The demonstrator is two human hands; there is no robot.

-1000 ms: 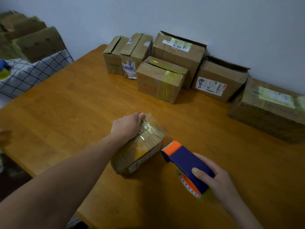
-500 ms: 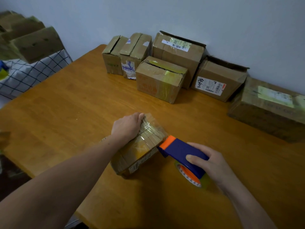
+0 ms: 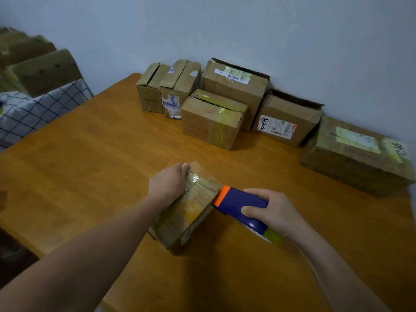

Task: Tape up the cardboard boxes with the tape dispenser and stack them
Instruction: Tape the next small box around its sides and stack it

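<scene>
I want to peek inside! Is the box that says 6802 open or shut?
Open: the box has a top flap standing up at its back, not taped flat. Its inside is hidden.

Honey-orange wooden counter (image 3: 90, 165), faint darker grain. Glossy under clear tape, small brown cardboard box (image 3: 189, 212), yellow-orange patch on top. Just right of that box, dark blue plastic tape dispenser (image 3: 240, 203) with orange front edge and yellow-green tape roll (image 3: 273, 237). Behind the box, brown carton (image 3: 211, 124) printed in faded orange, striped with yellow-green tape. Far left of the box, white cloth (image 3: 33, 111) with dark grid checks. Beyond, pale blue-grey wall (image 3: 225, 30).
</scene>
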